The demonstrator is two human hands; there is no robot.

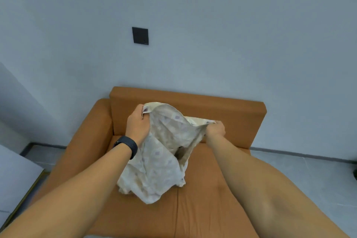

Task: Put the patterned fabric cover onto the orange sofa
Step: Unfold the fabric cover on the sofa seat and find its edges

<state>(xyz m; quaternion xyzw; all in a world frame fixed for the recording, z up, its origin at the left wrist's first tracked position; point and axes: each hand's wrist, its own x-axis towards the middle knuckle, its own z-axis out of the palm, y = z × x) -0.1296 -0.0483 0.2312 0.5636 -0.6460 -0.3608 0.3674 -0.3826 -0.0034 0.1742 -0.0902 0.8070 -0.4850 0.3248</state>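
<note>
while both hands grip it, one patterned fabric cover [162,152] hangs bunched over one orange sofa [212,199], its lower end resting on the seat. left hand [137,122] and right hand [216,129] each clench a top edge. seat lies bare right and near; wall close behind the backrest.

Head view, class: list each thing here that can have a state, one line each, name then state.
patterned fabric cover: bunched, held up by its top edge, lower end resting on the seat, not yet spread.
orange sofa: uncovered, against the wall.
left hand: grips the cover's top edge.
right hand: grips the cover's other top edge.
black wristband: worn on the left wrist.
</note>
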